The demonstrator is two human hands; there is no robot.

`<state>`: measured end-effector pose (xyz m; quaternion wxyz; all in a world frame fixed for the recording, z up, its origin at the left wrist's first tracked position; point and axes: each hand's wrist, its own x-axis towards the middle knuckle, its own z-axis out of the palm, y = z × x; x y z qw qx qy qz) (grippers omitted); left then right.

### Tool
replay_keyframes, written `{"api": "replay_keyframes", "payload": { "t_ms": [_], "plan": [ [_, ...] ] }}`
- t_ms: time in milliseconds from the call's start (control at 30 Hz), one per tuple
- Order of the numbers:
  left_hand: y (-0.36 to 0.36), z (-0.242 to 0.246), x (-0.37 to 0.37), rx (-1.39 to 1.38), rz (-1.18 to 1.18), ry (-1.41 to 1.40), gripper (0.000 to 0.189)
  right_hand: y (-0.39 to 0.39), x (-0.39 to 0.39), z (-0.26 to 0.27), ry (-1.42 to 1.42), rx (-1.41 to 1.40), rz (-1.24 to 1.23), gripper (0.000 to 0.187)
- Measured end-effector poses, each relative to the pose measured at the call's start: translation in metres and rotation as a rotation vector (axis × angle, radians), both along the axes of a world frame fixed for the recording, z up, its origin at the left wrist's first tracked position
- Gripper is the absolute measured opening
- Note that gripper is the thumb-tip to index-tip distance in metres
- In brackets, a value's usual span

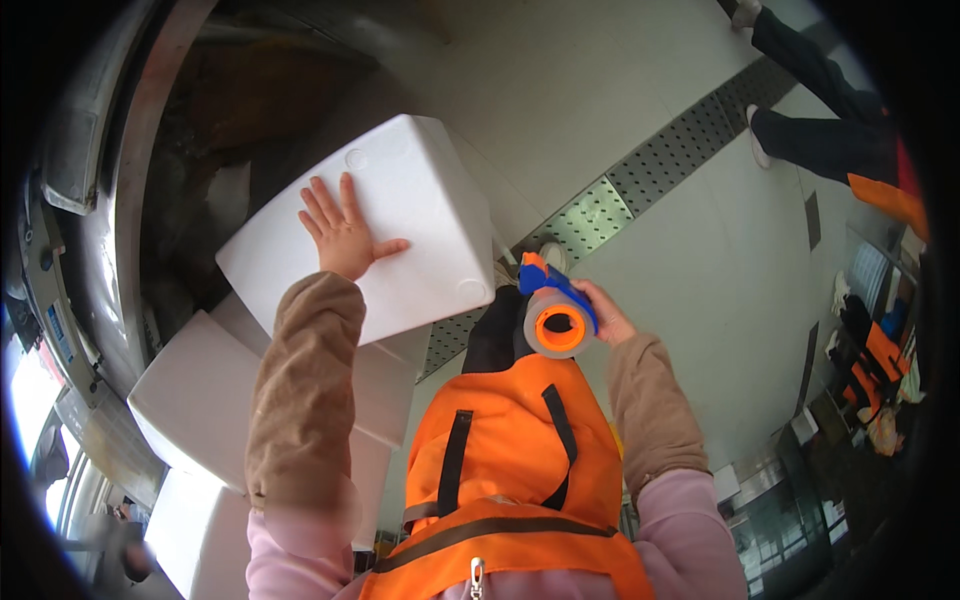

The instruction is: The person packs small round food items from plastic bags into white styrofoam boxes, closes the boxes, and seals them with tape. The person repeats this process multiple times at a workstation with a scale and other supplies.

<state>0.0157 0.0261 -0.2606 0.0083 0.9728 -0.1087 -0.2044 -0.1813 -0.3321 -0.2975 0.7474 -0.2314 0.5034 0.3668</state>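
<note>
My left hand [346,238] lies flat with fingers spread on the broad face of a white styrofoam box [420,225]. Small round marks show near two of that face's corners. My right hand [606,313] grips the handle of a blue and orange packing tape dispenser [574,296]. A roll of clear tape [534,334] on an orange hub sits in the dispenser, which is held apart from the box, to its right. The tape's free end cannot be made out.
More white styrofoam boxes [202,397] are stacked at the lower left. A perforated metal drain cover [660,165] crosses the pale floor [675,300]. A metal frame [139,150] stands at the left. Another person's legs [817,142] show at upper right, with more people [870,352] farther off.
</note>
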Motion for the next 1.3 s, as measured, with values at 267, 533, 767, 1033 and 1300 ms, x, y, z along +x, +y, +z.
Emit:
{"api": "replay_keyframes", "payload": {
  "t_ms": [267, 533, 767, 1033, 1300],
  "plan": [
    [0.013, -0.011, 0.022, 0.037, -0.058, -0.022, 0.14, 0.13, -0.093, 0.004, 0.068, 0.012, -0.383, 0.022],
    [0.051, 0.023, 0.068, -0.138, -0.053, -0.278, 0.084, 0.22, -0.068, -0.011, 0.123, 0.066, -0.768, 0.025],
    [0.199, 0.006, 0.082, -0.014, 0.314, 0.159, 0.074, 0.195, -0.001, -0.019, -0.064, 0.003, -0.796, 0.039],
    [0.151, 0.005, -0.062, -0.08, 0.881, 0.198, 0.084, 0.074, 0.238, -0.017, -0.429, -0.183, -0.168, 0.028],
    [-0.03, 0.04, -0.065, -0.006, -0.253, -0.141, 0.122, 0.082, 0.287, 0.009, -0.542, -0.102, -0.1, 0.022]
  ]
}}
